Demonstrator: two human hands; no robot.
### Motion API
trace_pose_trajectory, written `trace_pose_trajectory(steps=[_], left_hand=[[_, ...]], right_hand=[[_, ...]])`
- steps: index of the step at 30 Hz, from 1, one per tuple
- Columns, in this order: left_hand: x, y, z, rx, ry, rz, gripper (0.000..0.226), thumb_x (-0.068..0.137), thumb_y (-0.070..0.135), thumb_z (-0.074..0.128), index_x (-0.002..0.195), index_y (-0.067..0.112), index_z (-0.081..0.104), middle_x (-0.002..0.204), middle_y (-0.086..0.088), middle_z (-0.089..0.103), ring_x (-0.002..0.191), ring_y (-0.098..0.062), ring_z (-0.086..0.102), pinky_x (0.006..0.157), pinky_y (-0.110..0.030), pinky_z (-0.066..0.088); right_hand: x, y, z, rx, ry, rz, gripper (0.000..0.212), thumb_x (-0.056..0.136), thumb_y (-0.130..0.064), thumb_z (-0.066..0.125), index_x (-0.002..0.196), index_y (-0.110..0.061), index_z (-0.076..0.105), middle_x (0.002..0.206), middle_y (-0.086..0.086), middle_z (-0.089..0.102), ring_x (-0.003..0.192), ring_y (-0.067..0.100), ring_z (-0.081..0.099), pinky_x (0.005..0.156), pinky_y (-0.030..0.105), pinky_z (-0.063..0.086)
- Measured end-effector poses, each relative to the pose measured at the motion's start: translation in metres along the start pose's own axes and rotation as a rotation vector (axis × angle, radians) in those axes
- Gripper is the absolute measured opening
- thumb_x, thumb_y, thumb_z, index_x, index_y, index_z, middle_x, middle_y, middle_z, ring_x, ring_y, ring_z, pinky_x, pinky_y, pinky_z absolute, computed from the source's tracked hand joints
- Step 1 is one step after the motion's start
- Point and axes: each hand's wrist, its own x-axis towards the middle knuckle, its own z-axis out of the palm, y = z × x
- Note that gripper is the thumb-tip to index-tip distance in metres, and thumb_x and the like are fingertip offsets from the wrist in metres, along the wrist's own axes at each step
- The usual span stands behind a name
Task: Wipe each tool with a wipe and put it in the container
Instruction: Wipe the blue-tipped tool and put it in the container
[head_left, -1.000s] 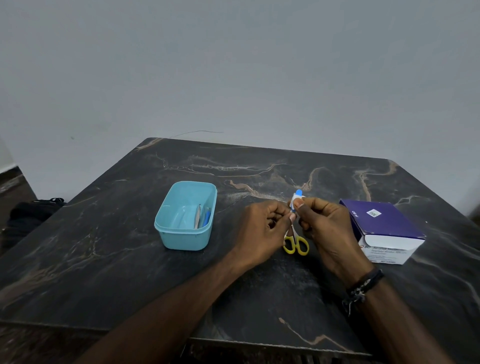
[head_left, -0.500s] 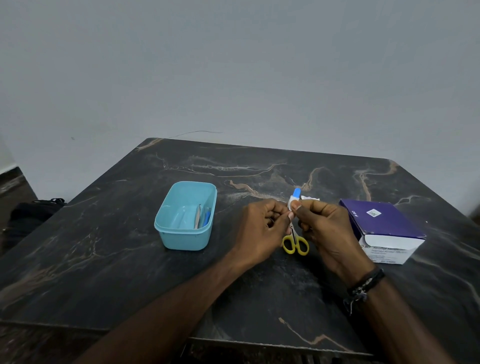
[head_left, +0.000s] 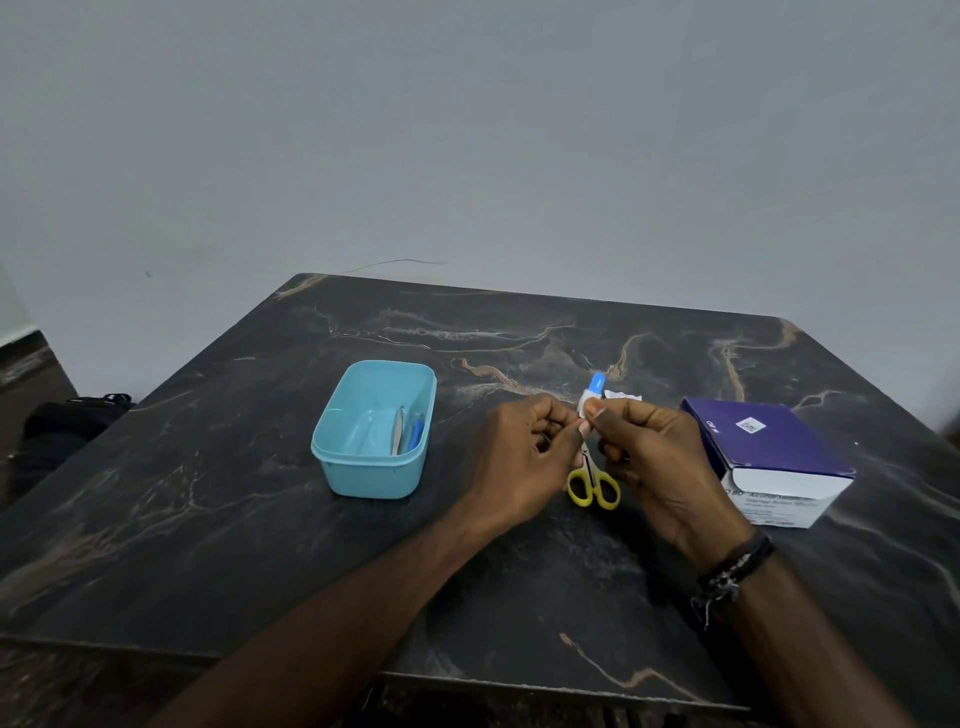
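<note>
Teal plastic marks my left-most landmark: the container (head_left: 375, 430) sits on the table (head_left: 208, 519), and I can see two slim tools (head_left: 407, 435) already lying along its right wall, one pale metal, one with blue on it. I judge those two as wiped and put away, so part of the task is done.

Moving right, my left hand (head_left: 524, 457) and right hand (head_left: 654, 462) meet just above the table, fingertips nearly touching. Each hand's grip is closed in a pinch on a small white and blue piece (head_left: 592, 397) that stands up between them; I take it for a wipe or its packet, though I cannot tell which, nor whether it is torn open yet. Just behind the right fingers lies a crumpled white scrap (head_left: 623, 396), perhaps a spent wrapper.

Below the hands, the scissors (head_left: 593, 480) lie on the table with yellow loops toward me. Their blades run up under the fingers and are mostly hidden, so I cannot say whether the wipe touches them. My reading is that the scissors are the tool in hand and have not yet gone into the container.

Further right, the purple and white box (head_left: 769, 457) of swabs rests near the table's right side; its label is only partly legible.

Any other tools waiting would have to be hidden behind the hands; I see none.
</note>
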Motion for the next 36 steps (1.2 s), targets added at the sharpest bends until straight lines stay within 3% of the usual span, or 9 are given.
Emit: trace_pose_trajectory(steps=[5,9,13,17,22,30,33,36], left_hand=[[-0.003,-0.002,0.002,0.01,-0.064,-0.009,0.013,0.092,0.014,0.064,0.086,0.003,0.066,0.068,-0.013,0.069,0.053,-0.013,0.063,0.052,-0.03,0.054],[0.0,-0.001,0.001,-0.012,-0.023,0.001,0.012,0.092,0.011,0.063,0.084,0.003,0.066,0.067,-0.014,0.068,0.049,-0.008,0.06,0.049,-0.025,0.05],[0.0,-0.001,0.0,-0.019,0.018,0.015,0.011,0.092,0.008,0.062,0.081,0.006,0.064,0.065,-0.012,0.067,0.045,-0.003,0.056,0.047,-0.021,0.047],[0.001,-0.001,0.001,-0.019,0.005,0.004,0.01,0.091,0.009,0.064,0.085,0.001,0.066,0.067,-0.014,0.068,0.046,-0.003,0.057,0.048,-0.019,0.046],[-0.002,-0.001,0.001,0.043,-0.066,0.004,0.011,0.09,0.015,0.065,0.082,0.008,0.066,0.065,-0.007,0.068,0.052,-0.011,0.061,0.052,-0.032,0.054],[-0.001,0.0,0.0,0.002,0.015,-0.002,0.009,0.091,0.009,0.062,0.083,0.006,0.065,0.063,-0.004,0.065,0.048,-0.003,0.057,0.05,-0.022,0.048],[0.0,-0.001,0.0,0.024,-0.01,-0.005,0.009,0.091,0.012,0.064,0.084,0.007,0.066,0.064,-0.004,0.066,0.049,-0.003,0.057,0.05,-0.026,0.05],[-0.002,-0.001,0.002,0.048,-0.029,0.001,0.01,0.09,0.016,0.065,0.081,0.01,0.067,0.062,-0.002,0.065,0.052,-0.01,0.059,0.053,-0.039,0.054]], right_hand=[[0.007,0.005,-0.007,0.001,0.16,-0.038,0.019,0.089,-0.016,0.064,0.091,0.003,0.069,0.048,-0.001,0.047,0.042,0.005,0.038,0.036,0.014,0.033],[0.004,0.004,-0.003,0.042,0.051,0.008,0.018,0.094,-0.008,0.055,0.085,0.006,0.062,0.041,-0.001,0.052,0.033,0.005,0.044,0.032,0.013,0.034],[0.004,0.006,-0.001,-0.058,-0.032,0.014,0.023,0.093,-0.011,0.056,0.073,0.0,0.062,0.043,0.0,0.055,0.038,0.006,0.041,0.035,0.012,0.032],[0.002,0.003,-0.002,0.029,0.013,0.0,0.018,0.094,-0.002,0.053,0.081,0.008,0.06,0.038,-0.003,0.052,0.031,0.003,0.045,0.032,0.012,0.035],[0.009,0.008,-0.007,0.027,0.163,-0.045,0.018,0.09,-0.014,0.063,0.09,0.003,0.068,0.047,-0.002,0.046,0.04,0.004,0.036,0.036,0.015,0.032],[0.007,0.011,0.0,-0.046,0.017,0.016,0.02,0.092,-0.012,0.06,0.076,-0.001,0.065,0.049,0.005,0.052,0.046,0.014,0.038,0.035,0.014,0.031],[0.004,0.007,0.0,0.065,0.06,0.024,0.019,0.094,-0.005,0.055,0.082,0.008,0.06,0.04,0.0,0.05,0.034,0.007,0.044,0.033,0.013,0.034],[0.01,0.011,-0.005,0.042,0.156,-0.015,0.021,0.091,-0.016,0.062,0.089,0.005,0.067,0.052,0.003,0.045,0.042,0.006,0.036,0.037,0.015,0.032]])
